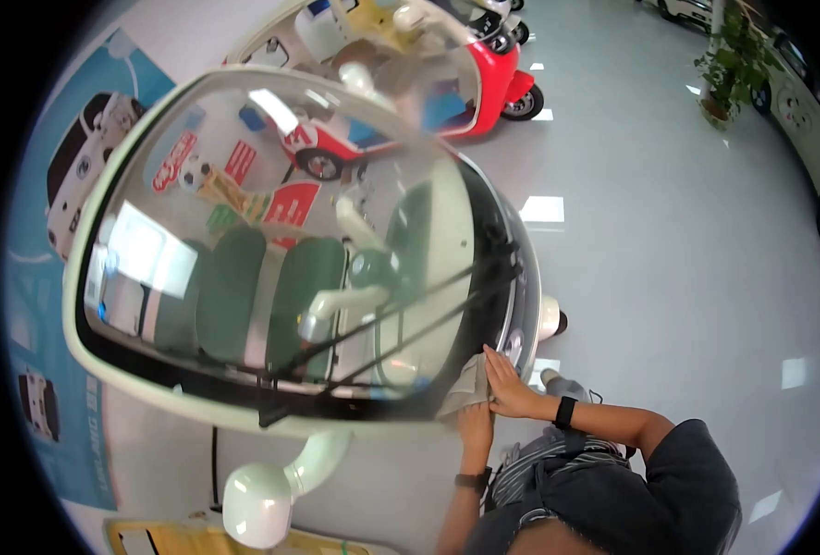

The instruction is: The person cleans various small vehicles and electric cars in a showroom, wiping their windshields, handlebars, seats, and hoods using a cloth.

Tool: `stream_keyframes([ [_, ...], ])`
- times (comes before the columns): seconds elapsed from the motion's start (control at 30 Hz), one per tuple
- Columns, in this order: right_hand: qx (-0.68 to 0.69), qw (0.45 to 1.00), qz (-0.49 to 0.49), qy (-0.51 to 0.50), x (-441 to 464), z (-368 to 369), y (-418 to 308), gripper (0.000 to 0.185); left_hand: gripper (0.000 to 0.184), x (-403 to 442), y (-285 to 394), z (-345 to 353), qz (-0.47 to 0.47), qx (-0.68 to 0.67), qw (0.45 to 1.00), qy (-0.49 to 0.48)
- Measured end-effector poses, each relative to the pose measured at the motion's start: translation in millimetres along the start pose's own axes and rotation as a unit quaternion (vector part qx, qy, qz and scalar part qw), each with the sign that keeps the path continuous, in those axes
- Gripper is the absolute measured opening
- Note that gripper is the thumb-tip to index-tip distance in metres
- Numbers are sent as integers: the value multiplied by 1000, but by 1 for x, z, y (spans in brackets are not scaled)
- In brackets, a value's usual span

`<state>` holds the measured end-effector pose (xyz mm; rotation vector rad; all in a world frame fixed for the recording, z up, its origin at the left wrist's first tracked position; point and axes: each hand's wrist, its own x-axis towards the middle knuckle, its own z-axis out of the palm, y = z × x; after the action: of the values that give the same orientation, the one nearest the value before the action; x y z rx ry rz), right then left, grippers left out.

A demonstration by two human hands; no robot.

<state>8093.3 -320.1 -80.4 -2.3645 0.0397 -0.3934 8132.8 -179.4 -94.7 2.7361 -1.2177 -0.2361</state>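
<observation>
A small light vehicle with a large windshield (281, 222) and dark wipers (410, 333) fills the left and middle. At the windshield's lower right corner lies a folded grey-beige cloth (466, 387). My left hand (476, 424) is at the cloth's lower edge, its fingers closed on it. My right hand (510, 387) rests against the cloth's right side, fingers stretched out along it. The two hands touch or nearly touch. Dark bands are on both wrists.
A white side mirror (260, 504) sticks out below the windshield. Behind the vehicle stands a red and white one (498, 83). A potted plant (729, 69) and a pale car (803, 129) stand at the right. A blue poster (36, 314) is at the left.
</observation>
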Motion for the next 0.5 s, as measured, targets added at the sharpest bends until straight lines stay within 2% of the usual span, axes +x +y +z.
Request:
stream_keyframes([
  [0.07,30,999,-10,3,-8,15,-27,88,23,-27,-23,5,-16,-11,999,-46],
  [0.17,-5,1000,24,-8,-18,49,-64,85,32,-65,-53,4,6,-31,999,41],
  [0.27,-16,998,63,17,-28,82,-86,83,42,-86,-82,13,76,-31,985,153],
  [0.37,15,992,101,69,-37,109,-97,82,48,-96,-98,12,73,-81,991,77],
  [0.5,39,988,126,82,-45,114,-113,82,49,-104,-103,1,106,-91,984,112],
])
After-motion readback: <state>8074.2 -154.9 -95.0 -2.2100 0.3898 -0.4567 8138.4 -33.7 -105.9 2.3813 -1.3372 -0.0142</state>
